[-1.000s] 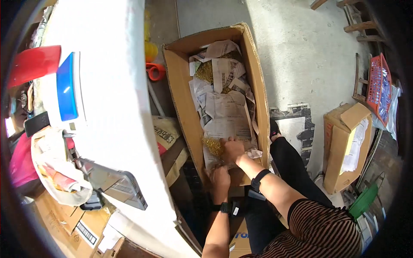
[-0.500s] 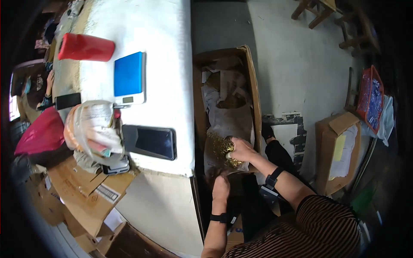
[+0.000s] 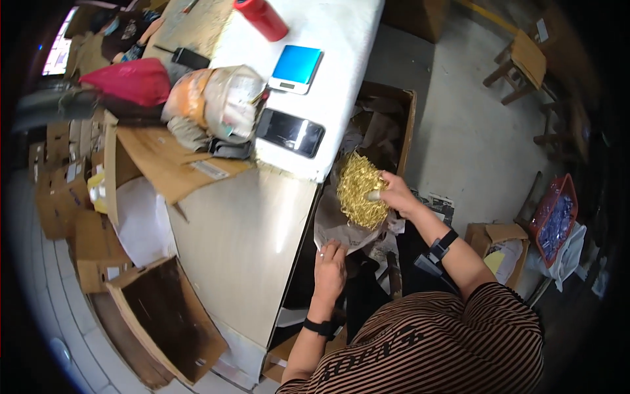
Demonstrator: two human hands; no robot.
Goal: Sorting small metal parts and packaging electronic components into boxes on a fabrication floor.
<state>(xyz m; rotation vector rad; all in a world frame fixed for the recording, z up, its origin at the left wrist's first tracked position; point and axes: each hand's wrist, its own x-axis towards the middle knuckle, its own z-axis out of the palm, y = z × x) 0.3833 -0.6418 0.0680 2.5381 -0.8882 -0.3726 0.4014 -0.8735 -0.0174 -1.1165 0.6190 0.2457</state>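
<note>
A thick clump of small, thin gold-coloured pieces (image 3: 359,196) is in my right hand (image 3: 398,196), its fingers closed on the right side of the clump. What kind of pieces they are is too small to tell. Beneath the clump lies a pale, translucent plastic bag (image 3: 328,220), partly in an open cardboard carton (image 3: 409,125) beside the table. My left hand (image 3: 330,270) is closed on the bag's near edge, with the fingertips on the plastic. Other bags and wrapping fill the carton behind.
On the white table (image 3: 348,72) are a blue-topped scale (image 3: 295,67), a phone (image 3: 291,133), a red bottle (image 3: 261,18) and a stuffed plastic bag (image 3: 230,98). Cartons (image 3: 170,315) stand lower left. A red basket (image 3: 554,220) and a wooden stool (image 3: 525,59) are rightward. Another person sits top left.
My right hand has lifted the gold clump out of the bag, more of which now shows. My left hand has come up to the bag's edge. The head view has turned and shifted.
</note>
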